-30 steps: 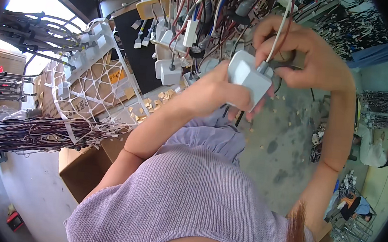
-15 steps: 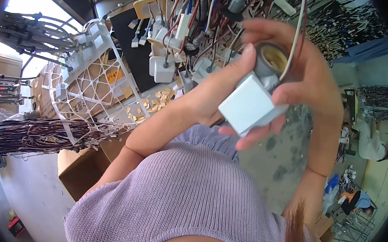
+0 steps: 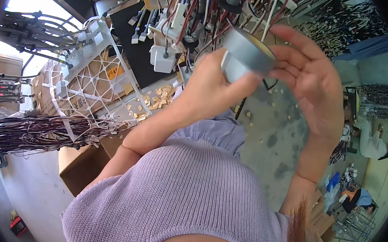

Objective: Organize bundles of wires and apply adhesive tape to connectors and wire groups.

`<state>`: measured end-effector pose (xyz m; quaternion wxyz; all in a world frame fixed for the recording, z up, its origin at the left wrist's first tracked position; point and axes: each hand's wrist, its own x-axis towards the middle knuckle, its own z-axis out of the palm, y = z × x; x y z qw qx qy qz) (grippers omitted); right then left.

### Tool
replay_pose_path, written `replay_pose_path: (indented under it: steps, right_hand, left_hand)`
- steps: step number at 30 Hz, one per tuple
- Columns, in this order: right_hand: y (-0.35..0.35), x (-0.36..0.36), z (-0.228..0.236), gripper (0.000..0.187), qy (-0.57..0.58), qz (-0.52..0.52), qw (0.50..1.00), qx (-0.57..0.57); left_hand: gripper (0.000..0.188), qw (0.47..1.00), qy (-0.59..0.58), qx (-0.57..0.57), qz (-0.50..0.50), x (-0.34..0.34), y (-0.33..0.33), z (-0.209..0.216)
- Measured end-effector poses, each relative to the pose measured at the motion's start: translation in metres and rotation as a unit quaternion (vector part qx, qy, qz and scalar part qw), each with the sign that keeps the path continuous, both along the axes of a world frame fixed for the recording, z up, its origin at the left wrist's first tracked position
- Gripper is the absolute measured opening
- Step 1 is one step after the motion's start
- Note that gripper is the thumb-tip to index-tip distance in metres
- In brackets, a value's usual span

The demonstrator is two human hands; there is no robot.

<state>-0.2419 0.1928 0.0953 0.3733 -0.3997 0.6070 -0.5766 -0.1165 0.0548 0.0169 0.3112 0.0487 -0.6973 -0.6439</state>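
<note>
My left hand [image 3: 214, 83] is closed round a white plastic block [image 3: 233, 69], its thumb stretched along the lower side. Against the block sits a roll of grey tape [image 3: 252, 53], tilted so that its outer band faces me. The tape hides much of the block. To the right, my right hand [image 3: 318, 86] has its palm turned up, fingers apart and partly bent. Its fingertips are beside the roll's right edge; whether they touch it I cannot tell. A white cable [image 3: 272, 16] and a dark red one hang just above the roll.
Bundled cables with white plugs [image 3: 161, 58] hang at the top. On the left stand a white lattice frame [image 3: 92, 81] and a thick bundle of dark wires [image 3: 29, 135]. Small tan pieces [image 3: 158, 100] are scattered about. An open cardboard box [image 3: 81, 171] is at lower left. People sit far right.
The tape roll and white block have moved left and turned; the block's square face no longer shows. My right hand has come off the block, its fingers opening.
</note>
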Motion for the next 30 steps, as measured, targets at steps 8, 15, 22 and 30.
replay_pose_path:
  steps: [8,15,22,30]
  right_hand:
    - [-0.053,-0.018,0.001,0.055,0.095,0.317,0.939,-0.092]
    - [-0.025,-0.023,0.019,0.026,0.205,0.083,0.971,0.092]
    - [-0.026,0.013,-0.003,0.039,0.184,-0.086,0.978,-0.041]
    - [-0.043,-0.011,-0.003,0.027,0.37,-0.052,0.928,-0.005]
  left_hand:
    - [0.075,0.832,-0.051,0.377,-0.405,0.005,0.001,0.004]
    - [0.05,0.956,-0.172,0.192,-0.142,0.009,-0.016,0.01]
    - [0.037,0.998,-0.057,0.017,-0.004,0.003,0.003,0.004]
    - [0.047,0.987,-0.077,-0.137,0.025,0.007,0.005,0.013]
